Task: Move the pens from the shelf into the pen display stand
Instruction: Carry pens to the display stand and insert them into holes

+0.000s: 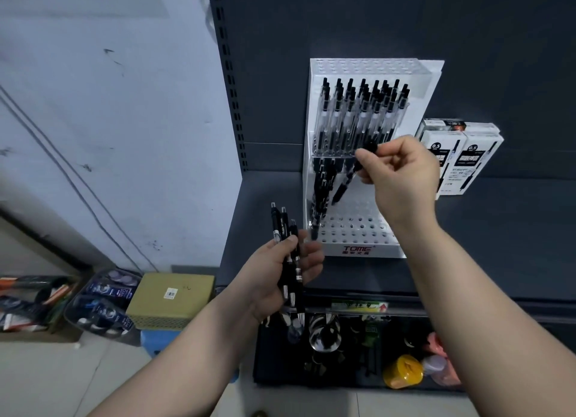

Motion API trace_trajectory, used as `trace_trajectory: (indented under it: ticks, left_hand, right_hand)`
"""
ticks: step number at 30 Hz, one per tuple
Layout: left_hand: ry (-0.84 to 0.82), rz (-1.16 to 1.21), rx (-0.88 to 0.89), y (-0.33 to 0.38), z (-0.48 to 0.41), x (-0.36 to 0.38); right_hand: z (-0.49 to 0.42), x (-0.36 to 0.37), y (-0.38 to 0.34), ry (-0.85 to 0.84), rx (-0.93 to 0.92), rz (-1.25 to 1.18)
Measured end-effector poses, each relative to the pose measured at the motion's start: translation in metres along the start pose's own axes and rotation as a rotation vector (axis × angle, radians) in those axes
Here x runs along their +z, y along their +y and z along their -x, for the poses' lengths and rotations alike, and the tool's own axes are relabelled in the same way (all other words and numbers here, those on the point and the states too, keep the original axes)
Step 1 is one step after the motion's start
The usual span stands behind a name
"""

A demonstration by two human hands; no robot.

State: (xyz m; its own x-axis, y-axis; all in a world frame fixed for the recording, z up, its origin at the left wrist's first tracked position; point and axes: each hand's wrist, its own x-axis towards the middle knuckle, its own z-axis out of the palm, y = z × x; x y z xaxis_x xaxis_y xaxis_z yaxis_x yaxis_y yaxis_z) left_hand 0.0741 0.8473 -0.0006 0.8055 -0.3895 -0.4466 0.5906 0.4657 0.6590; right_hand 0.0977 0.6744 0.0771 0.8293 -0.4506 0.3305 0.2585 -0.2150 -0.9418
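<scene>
Several pen boxes [480, 161] beside stand [357, 249], partly behind R hand [402, 170].

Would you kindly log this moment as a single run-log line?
left hand: holds spare pens | right hand: pinches a pen over display stand lower tier | upper tier: stocked | lower tier: few pens, many open holes

pen boxes [477, 158]: partly behind right hand [402, 172], small print unreadable | lower-shelf goods [324, 332]: blurred
</scene>
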Motion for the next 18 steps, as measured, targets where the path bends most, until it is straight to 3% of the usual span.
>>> trace_trajectory:
  ticks: [11,18]
  left_hand:
    - [-0.018,-0.035,0.006,0.003,0.004,-0.002]
    - [0.007,-0.01,0.024,0.0,0.004,-0.002]
  right_hand:
    - [-0.001,0.021,0.036,-0.071,-0.194,0.211]
    - [0.01,0.024,0.061,-0.102,-0.171,0.382]
